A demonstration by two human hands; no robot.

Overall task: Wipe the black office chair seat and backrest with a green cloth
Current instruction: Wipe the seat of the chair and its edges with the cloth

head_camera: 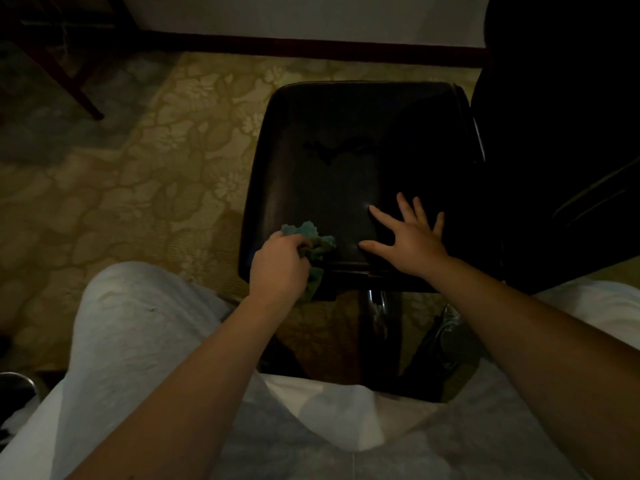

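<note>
Two risks from here, as I judge them. First, the green cloth point(317, 242) is bunched into a wad, and part of it hangs over the near edge of the seat point(346, 133). A wad wipes only a narrow strip, and a hard stroke could drag it out of my fingers. Second, the chair sits on a single column point(377, 306). A sideways push may turn it if the bracing hand lifts. The light is dim. Missed patches on black would be hard to spot. There is a darker, irregular mark near the middle of the seat, and I cannot tell if it is a stain or a crease.

Hands: my left hand point(278, 268) is at the near left corner of the seat, knuckles up, fingers curled round the cloth and gripping it. Green folds stick out past the fingertips onto the seat. My right hand point(414, 242) lies flat on the seat near its near edge, fingers straight and spread wide, thumb pointing toward the cloth. It holds nothing and looks to be steadying the chair. Both forearms reach forward from the bottom of the view.

The backrest point(554, 98) stands along the seat's right edge, well apart from the cloth. Patterned carpet point(138, 168) lies around the chair.
</note>
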